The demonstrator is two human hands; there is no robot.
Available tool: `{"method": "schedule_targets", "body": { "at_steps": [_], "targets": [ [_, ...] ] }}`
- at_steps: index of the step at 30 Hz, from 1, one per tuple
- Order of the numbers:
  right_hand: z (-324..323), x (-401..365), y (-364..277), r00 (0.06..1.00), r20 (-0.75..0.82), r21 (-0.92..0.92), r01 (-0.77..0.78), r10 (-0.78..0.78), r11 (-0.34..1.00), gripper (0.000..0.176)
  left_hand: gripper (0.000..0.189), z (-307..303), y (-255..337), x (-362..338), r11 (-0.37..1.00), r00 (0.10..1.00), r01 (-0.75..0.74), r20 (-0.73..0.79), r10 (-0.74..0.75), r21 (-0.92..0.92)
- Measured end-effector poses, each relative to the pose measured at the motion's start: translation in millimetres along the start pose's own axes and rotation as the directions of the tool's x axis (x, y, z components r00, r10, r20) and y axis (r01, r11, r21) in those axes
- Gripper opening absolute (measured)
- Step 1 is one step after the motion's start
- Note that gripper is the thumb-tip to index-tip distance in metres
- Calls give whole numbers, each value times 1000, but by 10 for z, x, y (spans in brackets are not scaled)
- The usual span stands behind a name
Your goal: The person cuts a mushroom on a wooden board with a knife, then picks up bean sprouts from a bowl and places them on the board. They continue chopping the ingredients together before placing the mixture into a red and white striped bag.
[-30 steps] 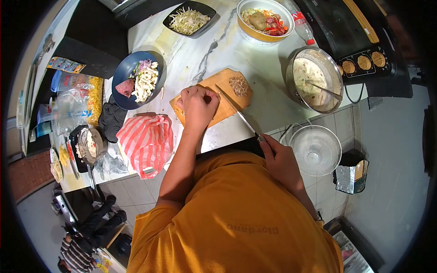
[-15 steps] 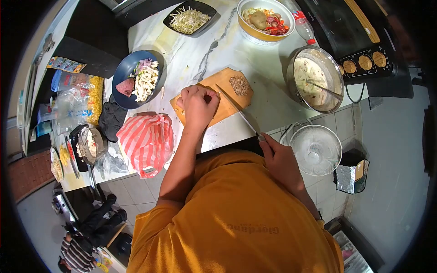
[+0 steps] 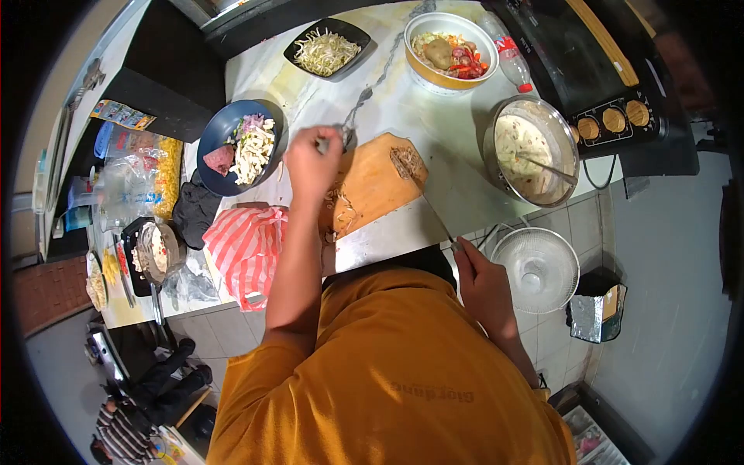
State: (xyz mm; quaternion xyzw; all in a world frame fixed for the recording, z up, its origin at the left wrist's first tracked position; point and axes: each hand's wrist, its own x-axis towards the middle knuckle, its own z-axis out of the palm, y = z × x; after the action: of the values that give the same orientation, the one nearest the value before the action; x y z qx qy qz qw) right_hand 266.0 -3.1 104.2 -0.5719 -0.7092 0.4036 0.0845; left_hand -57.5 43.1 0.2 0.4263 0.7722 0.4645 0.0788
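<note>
My right hand (image 3: 484, 285) grips a knife (image 3: 436, 215) by its handle, the blade slanting up and left over the edge of the wooden cutting board (image 3: 374, 190). The blade's tip meets a small heap of brown chopped strips (image 3: 407, 163) at the board's far right corner. Just off the board's left side is my left hand (image 3: 311, 167), raised and blurred, its fingers curled closed; what they hold, if anything, I cannot make out. Thin pale scraps (image 3: 342, 208) lie on the left part of the board.
A blue plate of chopped food (image 3: 213, 133) and a striped plastic bag (image 3: 246, 248) lie left. Behind are a black dish of bean sprouts (image 3: 325, 51), a bowl of vegetables (image 3: 448, 77) and a bottle (image 3: 511, 62). A steel pot (image 3: 570, 159) stands right, a wire strainer (image 3: 535, 267) below.
My left hand has moved left and off the board, baring the scraps there. The knife has shifted so its tip is now at the brown heap. My right hand has come slightly nearer my body.
</note>
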Motion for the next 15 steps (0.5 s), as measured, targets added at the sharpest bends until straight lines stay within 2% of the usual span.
{"method": "schedule_targets", "body": {
  "at_steps": [3, 5, 7, 9, 11, 13, 15],
  "targets": [
    [-30, -35, -26, 999, 5, 54, -36, 35, 998, 38, 20, 55, 29, 593, 994, 994, 105, -2, -105, 27],
    [-36, -52, -24, 999, -8, 76, -35, 36, 997, 39, 24, 118, 0, 1055, 993, 998, 58, -24, -56, 102],
    [-24, -62, 6, 1000, -23, 101, 5, -2, 995, 39, 27, 196, 18, 1471, 971, 991, 129, -68, -118, 199],
    [-39, -78, -7, 1000, -27, 110, -10, 13, 994, 39, 29, 265, -66, 1781, 980, 995, 103, -35, -98, 169],
    [-47, -82, 1, 999, -22, 118, -20, 23, 993, 39, 32, 238, -180, 1872, 986, 997, 83, -8, -83, 143],
    [-23, -70, 41, 999, -34, 146, -15, 20, 989, 39, 37, 188, -297, 1895, 1000, 1000, -7, 1, 7, -8],
    [-15, -30, 62, 1000, -27, 139, -10, 14, 990, 39, 36, -26, -162, 1644, 999, 999, -30, -36, 29, -21]
  ]
}}
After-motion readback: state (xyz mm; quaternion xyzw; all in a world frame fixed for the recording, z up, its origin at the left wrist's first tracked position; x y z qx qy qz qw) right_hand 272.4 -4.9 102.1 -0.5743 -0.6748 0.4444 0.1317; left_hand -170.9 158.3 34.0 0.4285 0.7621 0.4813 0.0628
